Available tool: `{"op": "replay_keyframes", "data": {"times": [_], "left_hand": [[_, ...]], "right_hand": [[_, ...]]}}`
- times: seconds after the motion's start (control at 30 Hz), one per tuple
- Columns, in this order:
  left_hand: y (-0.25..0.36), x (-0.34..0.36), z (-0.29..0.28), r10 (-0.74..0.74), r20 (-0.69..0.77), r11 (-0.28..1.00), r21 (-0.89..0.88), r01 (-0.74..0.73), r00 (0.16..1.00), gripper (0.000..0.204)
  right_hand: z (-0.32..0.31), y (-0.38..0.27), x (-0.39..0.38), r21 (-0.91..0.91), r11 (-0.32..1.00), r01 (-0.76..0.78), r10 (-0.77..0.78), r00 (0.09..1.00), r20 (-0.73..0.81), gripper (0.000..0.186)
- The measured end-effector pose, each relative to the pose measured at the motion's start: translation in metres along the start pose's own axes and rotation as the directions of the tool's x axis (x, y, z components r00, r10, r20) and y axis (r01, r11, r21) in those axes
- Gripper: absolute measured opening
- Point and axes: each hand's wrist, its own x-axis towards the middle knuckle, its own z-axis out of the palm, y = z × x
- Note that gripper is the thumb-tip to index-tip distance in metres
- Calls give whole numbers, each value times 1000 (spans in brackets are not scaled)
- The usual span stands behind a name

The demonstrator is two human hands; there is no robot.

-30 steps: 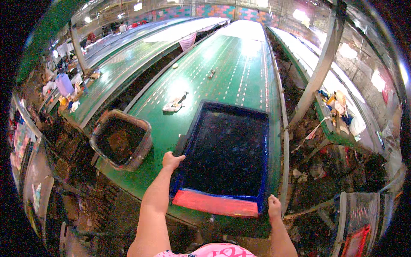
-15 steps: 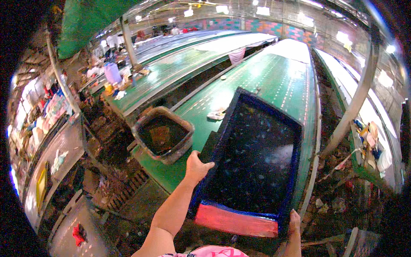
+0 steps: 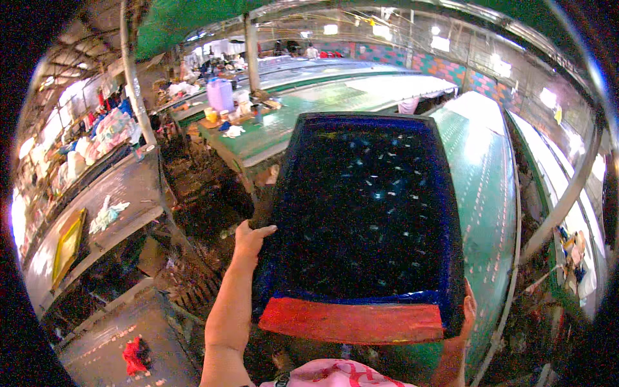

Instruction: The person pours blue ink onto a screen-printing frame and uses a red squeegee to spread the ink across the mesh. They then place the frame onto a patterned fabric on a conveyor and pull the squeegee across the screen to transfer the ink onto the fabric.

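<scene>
Free room above the green table [image 3: 482,193] right of obstructing dark frame [image 3: 364,213].

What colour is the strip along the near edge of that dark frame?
The strip is red, seen best in the head view.

Left of the frame [image 3: 367,219], a table [image 3: 138,311] bears cloth [image 3: 135,356].

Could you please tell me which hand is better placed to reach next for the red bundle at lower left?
Probably the left hand: it holds the left edge of the dark framed screen, nearer the red bundle, while the right hand holds the opposite edge.
</scene>
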Motion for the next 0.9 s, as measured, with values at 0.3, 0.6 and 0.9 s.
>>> {"op": "replay_keyframes", "data": {"times": [0.3, 0.6, 0.9], "left_hand": [[47, 98, -326, 132, -273, 991, 26, -130, 953, 57], [66, 184, -480, 198, -461, 960, 270, -76, 865, 66], [139, 285, -558, 281, -597, 850, 518, 94, 752, 72]], "right_hand": [[241, 220, 70, 138, 949, -285, 246, 938, 245, 61], [443, 383, 139, 167, 858, -487, 403, 837, 369, 57], [623, 516, 222, 218, 715, -664, 507, 708, 492, 52]]}}
